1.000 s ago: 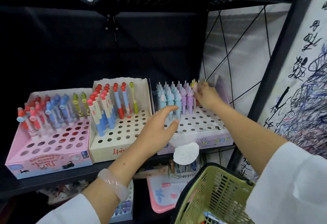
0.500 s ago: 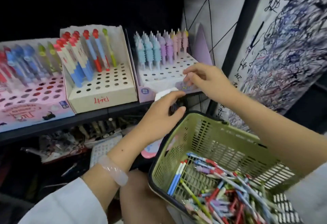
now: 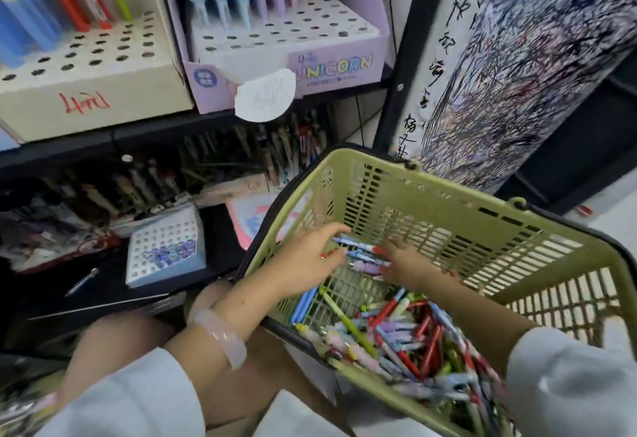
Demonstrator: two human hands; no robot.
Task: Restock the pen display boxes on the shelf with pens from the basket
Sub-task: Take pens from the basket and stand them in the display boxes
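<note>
A green plastic basket (image 3: 448,195) rests on my lap, holding a loose pile of pens (image 3: 406,333) in red, blue, purple and green. Both my hands are inside it at its far end. My left hand (image 3: 303,264) pinches one end of a few blue, red and purple pens (image 3: 360,251). My right hand (image 3: 410,267) curls its fingers over the other end. Above on the shelf stand the purple unicorn display box (image 3: 337,67) and the cream display box (image 3: 103,91), each with pens in the back rows and open holes in front.
A black shelf post (image 3: 406,74) rises right of the unicorn box, with scribbled test paper (image 3: 517,74) beyond it. The lower shelf holds a small blue pen box (image 3: 165,250), a pink item (image 3: 248,219) and dark clutter. My knee (image 3: 120,350) is under the left arm.
My view dropped from the shelf to the basket. Both hands came down from the unicorn box into the basket and closed on a few pens at its far end.
</note>
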